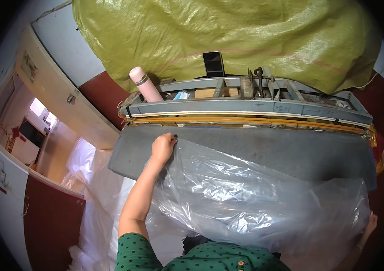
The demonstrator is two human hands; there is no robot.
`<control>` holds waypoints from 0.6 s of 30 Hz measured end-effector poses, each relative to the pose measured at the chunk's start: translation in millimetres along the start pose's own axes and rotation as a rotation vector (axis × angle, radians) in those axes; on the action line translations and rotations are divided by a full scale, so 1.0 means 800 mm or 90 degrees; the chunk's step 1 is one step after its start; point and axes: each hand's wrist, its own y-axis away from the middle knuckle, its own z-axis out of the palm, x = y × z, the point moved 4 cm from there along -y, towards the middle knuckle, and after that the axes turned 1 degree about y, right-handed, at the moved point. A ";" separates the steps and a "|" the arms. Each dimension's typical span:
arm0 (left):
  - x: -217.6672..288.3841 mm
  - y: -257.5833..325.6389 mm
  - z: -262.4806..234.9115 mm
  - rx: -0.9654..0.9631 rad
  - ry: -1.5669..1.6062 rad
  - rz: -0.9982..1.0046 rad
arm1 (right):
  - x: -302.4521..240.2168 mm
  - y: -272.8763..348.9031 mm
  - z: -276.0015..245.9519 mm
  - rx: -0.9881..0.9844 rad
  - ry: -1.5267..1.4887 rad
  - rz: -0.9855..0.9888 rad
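"Plastic sheet (228,198), pinched where?"
"At its upper-left corner, between closed fingertips of the left hand (163,147), over the grey pad (255,142)."
"And from there?"
"Trailing down and rightward from those fingertips, across the pad's front edge."
"Near the right hand (371,223)?"
"Just beside; impossible to tell grip or finger spread."

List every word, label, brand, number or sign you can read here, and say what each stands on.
Dark handwritten marks on the front rail of the metal frame: not copied out here.
Dark lines on the left wall: too blurred to read.
Clear plastic sheet, pink bottle, phone: no lettering I can make out.
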 end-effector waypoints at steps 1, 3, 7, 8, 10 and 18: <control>0.001 -0.004 0.000 -0.043 -0.021 -0.026 | -0.007 0.000 0.000 0.015 0.022 -0.018; 0.007 -0.011 -0.004 0.005 -0.005 0.007 | -0.009 -0.008 -0.014 0.035 0.037 -0.032; -0.001 -0.009 -0.001 -0.044 0.036 0.061 | -0.010 -0.038 -0.019 0.063 0.011 -0.024; -0.005 -0.009 0.001 -0.071 0.032 0.039 | -0.013 -0.048 -0.015 0.076 0.011 -0.027; -0.010 -0.008 0.005 -0.125 0.027 0.001 | -0.019 -0.066 -0.013 0.107 0.009 -0.012; -0.027 -0.020 0.000 -0.014 0.072 -0.151 | -0.127 -0.154 0.049 0.082 0.439 0.037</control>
